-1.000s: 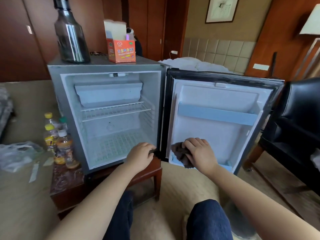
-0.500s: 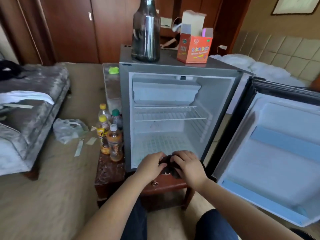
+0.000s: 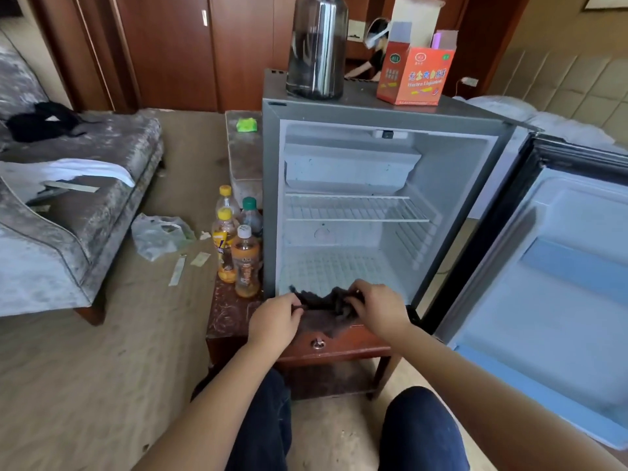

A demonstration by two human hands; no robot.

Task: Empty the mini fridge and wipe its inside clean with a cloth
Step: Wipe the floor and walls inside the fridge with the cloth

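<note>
The mini fridge (image 3: pixel 271 185) stands on a low wooden table (image 3: pixel 228 314) with its door (image 3: pixel 560 283) swung fully open to the right, which leaves the whole cavity easy to reach from where the person sits in front. Inside, the wire shelf (image 3: pixel 353 207) and the floor below it are bare. Four drink bottles (image 3: pixel 243 263) cluster on the table just left of the fridge, apparently parked there to be out of the wiping path yet close enough to go back in. A dark flask (image 3: pixel 316 45) and an orange carton (image 3: pixel 416 76) sit on the fridge's top. The dark cloth (image 3: pixel 323 311) is at the near lip of the opening, its lower part draping over the table's drawer front. The left hand (image 3: pixel 273 322) pinches its left edge and the right hand (image 3: pixel 379 309) grips its bunched right side, fingers curled, so the fabric is stretched between them. That two-handed hold looks like spreading or refolding the cloth to get a fresh face, probably before a pass over the fridge floor just beyond it.
</note>
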